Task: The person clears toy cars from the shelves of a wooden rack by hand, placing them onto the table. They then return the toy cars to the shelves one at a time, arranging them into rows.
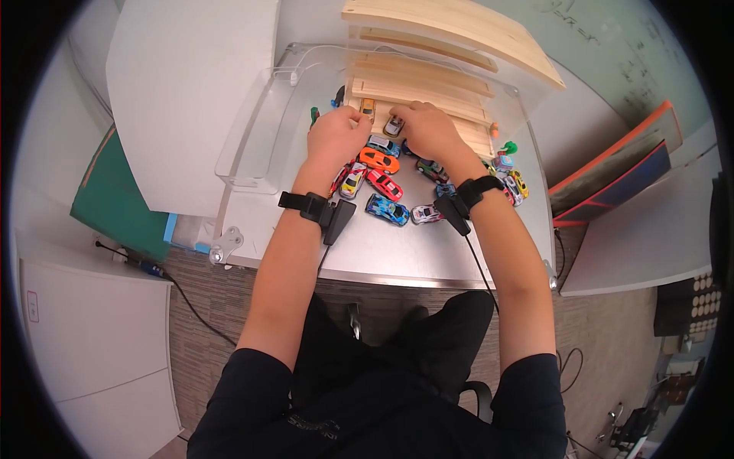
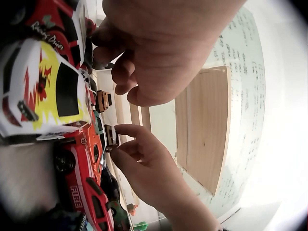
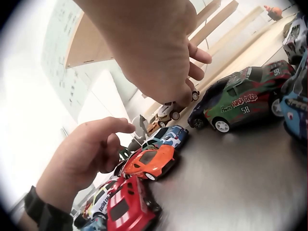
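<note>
My right hand (image 1: 430,130) pinches a small white-and-gold toy car (image 1: 394,125) between thumb and index finger at the front of a wooden rack (image 1: 428,90). The left wrist view shows that thumb and finger at either end of the car (image 2: 111,136). My left hand (image 1: 336,136) hovers beside a yellow-orange toy car (image 1: 368,109) on the rack, its fingers loosely curled with nothing visible in them. Just in front of the hands lie a blue-and-white car (image 1: 383,146) and an orange car (image 1: 379,161). A green-and-red car (image 3: 245,98) stands near my right hand.
More toy cars crowd the metal tabletop (image 1: 336,256), among them a red one (image 1: 384,185), a blue one (image 1: 388,209) and a yellow one (image 1: 522,183) at the right. A clear plastic bin (image 1: 252,145) stands left of the rack. A green toy (image 1: 509,148) sits at the right.
</note>
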The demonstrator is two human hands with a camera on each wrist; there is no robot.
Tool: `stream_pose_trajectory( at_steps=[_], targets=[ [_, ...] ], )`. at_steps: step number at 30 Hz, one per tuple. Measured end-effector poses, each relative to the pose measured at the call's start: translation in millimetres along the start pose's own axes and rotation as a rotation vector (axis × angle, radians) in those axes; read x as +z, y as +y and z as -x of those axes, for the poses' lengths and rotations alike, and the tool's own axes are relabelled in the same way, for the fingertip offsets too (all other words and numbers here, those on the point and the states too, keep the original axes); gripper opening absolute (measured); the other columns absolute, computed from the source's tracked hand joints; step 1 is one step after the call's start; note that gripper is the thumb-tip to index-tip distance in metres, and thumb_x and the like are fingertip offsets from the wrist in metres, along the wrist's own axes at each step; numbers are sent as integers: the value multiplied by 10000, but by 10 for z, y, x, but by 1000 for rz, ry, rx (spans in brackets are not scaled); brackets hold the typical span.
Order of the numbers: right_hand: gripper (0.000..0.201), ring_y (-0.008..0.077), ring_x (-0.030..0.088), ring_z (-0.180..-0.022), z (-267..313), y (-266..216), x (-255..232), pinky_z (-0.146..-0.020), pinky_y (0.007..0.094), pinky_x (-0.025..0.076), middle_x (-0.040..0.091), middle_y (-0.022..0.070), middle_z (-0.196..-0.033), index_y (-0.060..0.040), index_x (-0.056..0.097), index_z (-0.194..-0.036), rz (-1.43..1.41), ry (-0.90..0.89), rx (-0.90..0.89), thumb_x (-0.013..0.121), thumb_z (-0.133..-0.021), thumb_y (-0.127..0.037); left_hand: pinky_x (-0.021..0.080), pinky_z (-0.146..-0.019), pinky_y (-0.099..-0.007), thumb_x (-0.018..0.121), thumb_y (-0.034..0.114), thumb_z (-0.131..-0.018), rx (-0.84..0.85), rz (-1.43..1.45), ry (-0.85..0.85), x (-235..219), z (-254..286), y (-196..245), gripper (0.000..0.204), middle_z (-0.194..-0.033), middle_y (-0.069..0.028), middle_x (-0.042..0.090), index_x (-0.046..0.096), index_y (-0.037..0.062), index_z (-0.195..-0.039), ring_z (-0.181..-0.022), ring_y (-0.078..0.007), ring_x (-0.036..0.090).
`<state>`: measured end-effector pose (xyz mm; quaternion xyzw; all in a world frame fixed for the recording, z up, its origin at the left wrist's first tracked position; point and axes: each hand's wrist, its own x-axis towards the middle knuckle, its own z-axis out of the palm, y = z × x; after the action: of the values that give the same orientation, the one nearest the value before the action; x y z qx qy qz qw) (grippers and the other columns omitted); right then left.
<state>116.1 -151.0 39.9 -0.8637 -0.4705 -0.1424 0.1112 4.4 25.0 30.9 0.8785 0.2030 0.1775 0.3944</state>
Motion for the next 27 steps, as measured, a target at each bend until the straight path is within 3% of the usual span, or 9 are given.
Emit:
stream_pose_trajectory(
  at_steps=[4,6,9,13,15,25,27],
  targets=[
    [357,343,634,-1055,-3,-127,-130,-910,453,518,709,146,-1050,-97,714,-1116,-41,-43,196,687,-813,-285,549,-793,-421,649,389,-849,4,7,-3,-10,-3,2,289,-813,-144,729,754,131,-927,-830,-323,709],
    [393,354,634,-1033,-35,-227,-198,-906,445,513,723,170,-1015,-101,766,-1028,37,-136,319,688,-787,-402,550,-788,-420,650,389,-850,0,6,-2,-15,-7,3,289,-812,-143,729,753,130,-925,-829,-324,709],
    [369,359,634,-1008,-73,-272,-202,-903,436,512,733,168,-998,-112,789,-966,108,-138,298,690,-781,-416,552,-780,-419,651,388,-850,-4,21,3,-23,2,4,289,-806,-143,728,752,127,-922,-823,-324,709],
    [386,352,635,-996,-126,-220,-63,-899,432,512,735,150,-999,-106,774,-1021,62,-148,289,692,-781,-397,556,-776,-422,654,384,-849,-15,26,4,-21,-2,9,287,-798,-146,726,751,123,-918,-816,-325,711],
    [389,348,635,-990,-128,-185,26,-899,438,510,738,136,-989,-98,755,-1035,-53,-70,277,696,-780,-386,557,-777,-424,655,384,-848,-7,14,17,-8,-5,0,287,-795,-147,725,751,123,-918,-814,-325,711],
    [362,358,642,-966,-180,-150,148,-887,453,508,740,136,-938,-92,742,-1008,-104,-102,306,712,-785,-375,557,-772,-422,648,380,-855,-9,-1,8,-32,3,29,280,-794,-143,727,751,128,-924,-811,-322,713],
    [297,370,663,-805,-163,-175,171,-782,467,511,702,136,-762,-69,701,-851,-107,54,240,728,-787,-358,557,-770,-421,647,381,-856,-10,-7,5,-45,12,47,281,-793,-141,727,751,129,-924,-811,-320,713]
  ],
)
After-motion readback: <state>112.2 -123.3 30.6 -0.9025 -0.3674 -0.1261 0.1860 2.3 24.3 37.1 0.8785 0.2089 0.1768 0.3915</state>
